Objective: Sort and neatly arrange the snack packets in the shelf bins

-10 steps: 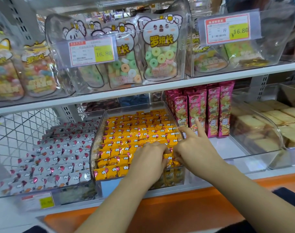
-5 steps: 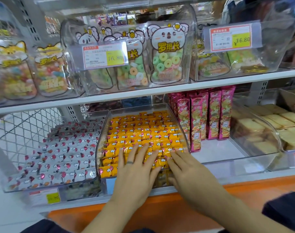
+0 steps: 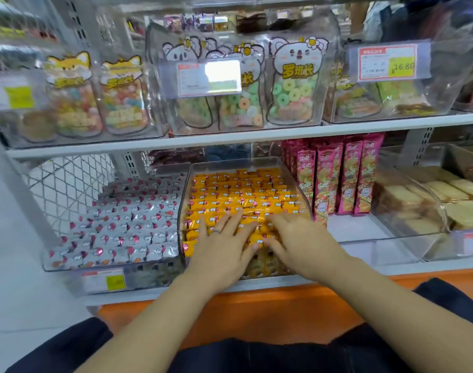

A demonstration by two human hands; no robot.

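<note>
Both our hands are lying flat, side by side, at the lower centre of the frame. Our left hand (image 3: 224,246) is showing spread, straight fingers and our right hand (image 3: 300,238) straight fingers too. Each is pressing down on the yellow snack packets (image 3: 246,195) and gripping none of them.

The packets are sitting directly under our palms and running on ahead of the fingertips, up the frame, in rows inside the clear bin (image 3: 230,163). Each packet's long axis is lying left to right across the frame, crosswise to our fingers, so we are judging that the coming move is a smoothing push over those rows. The near rows under our hands are looking less even than the far ones. Our left hand is sitting nearer the bin's left wall, our right nearer its right wall.

Just beside the bin on the left, silver packets (image 3: 127,227) are filling a neighbouring bin. On the right, tall pink packets (image 3: 345,179) are standing upright. Above, gummy bags (image 3: 294,84) are lining the upper shelf (image 3: 257,135).
</note>
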